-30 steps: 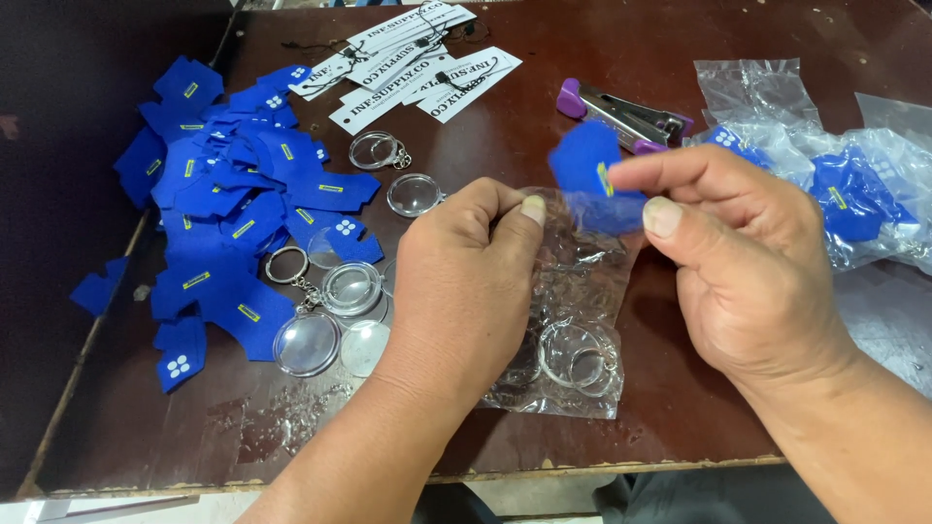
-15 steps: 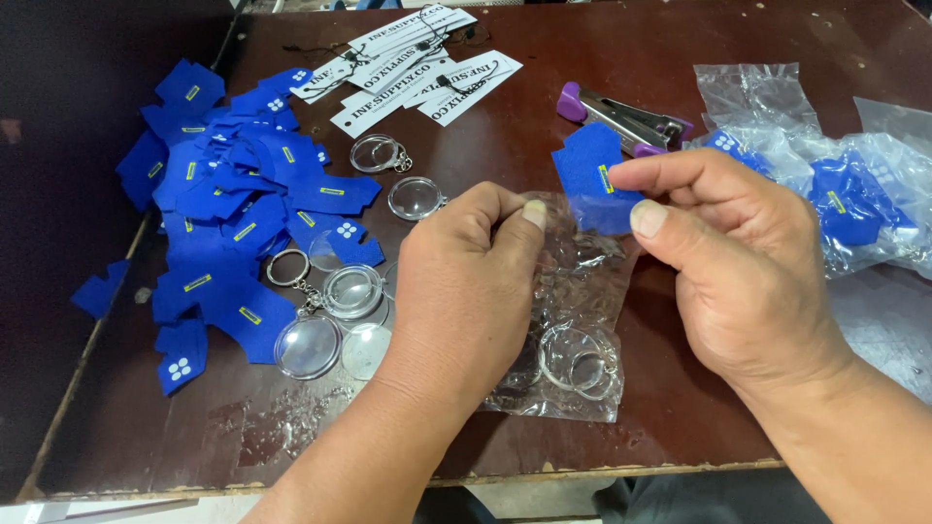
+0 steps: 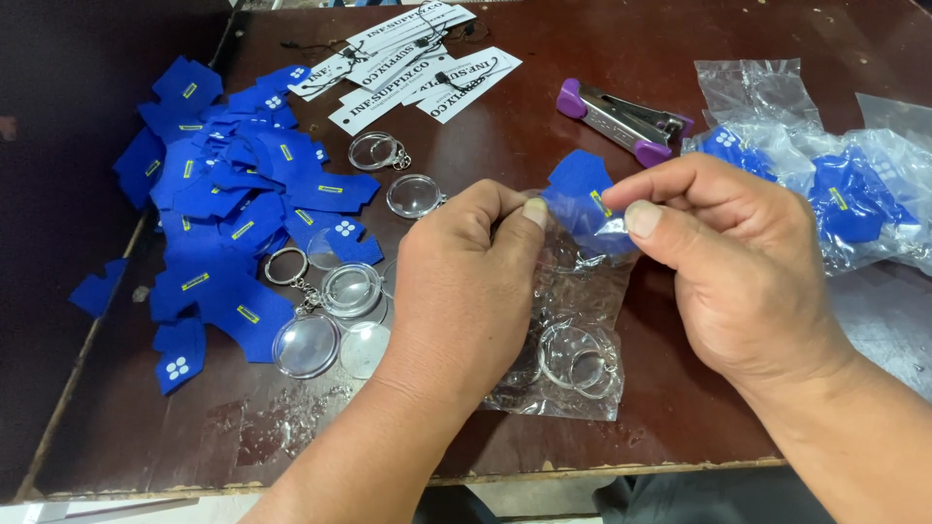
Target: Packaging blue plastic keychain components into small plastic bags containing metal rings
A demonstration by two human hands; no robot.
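Felt pieces (image 3: 228, 209), blue and heaped, lie well left of the left hand (image 3: 461, 291), with clear domes (image 3: 335, 325) and key rings just beside its wrist. That hand pinches the mouth of a clear bag (image 3: 573, 320) between thumb and forefinger. The right hand (image 3: 738, 262) pinches a blue felt piece (image 3: 581, 199) with a small yellow tag, half inside the bag's mouth. Beyond it lie a purple stapler (image 3: 626, 116) and, to its right, filled bags (image 3: 854, 194). The felt may well crumple or catch on the thin film if the mouth sags shut; the rings at the bottom could slip out if the bag tilts. On the counter (image 3: 582, 58), the bag looks creased, glossy and soft.
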